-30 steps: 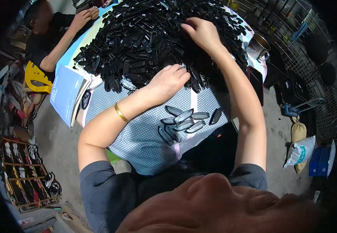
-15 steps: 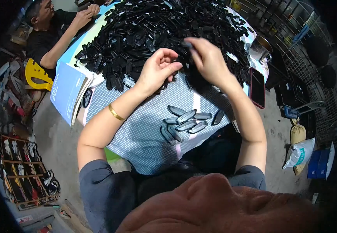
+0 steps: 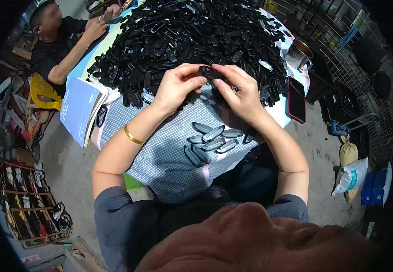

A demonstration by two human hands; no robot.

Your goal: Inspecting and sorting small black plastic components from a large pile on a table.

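My left hand (image 3: 176, 88) and my right hand (image 3: 239, 93) meet at the near edge of a big heap of black plastic pieces (image 3: 169, 38). Between the fingertips of both is a small black plastic piece (image 3: 204, 70), pinched by thumb and forefinger on each side. Its exact shape is mostly covered by my fingers. Closer to me, several long oval pieces, grey with black rims (image 3: 213, 133), lie loosely grouped on the patterned cloth (image 3: 160, 136).
A blue-covered book (image 3: 79, 106) lies at the table's left edge, with a co-worker's hands (image 3: 97, 27) beyond. To the right are a phone (image 3: 295, 99) and a metal mug (image 3: 299, 54). Sacks (image 3: 351, 174) stand on the floor at right; a wooden rack (image 3: 31, 199) is at left.
My right hand has come down and left from over the heap to meet my left hand. The fingertips of both now close on the small black piece.
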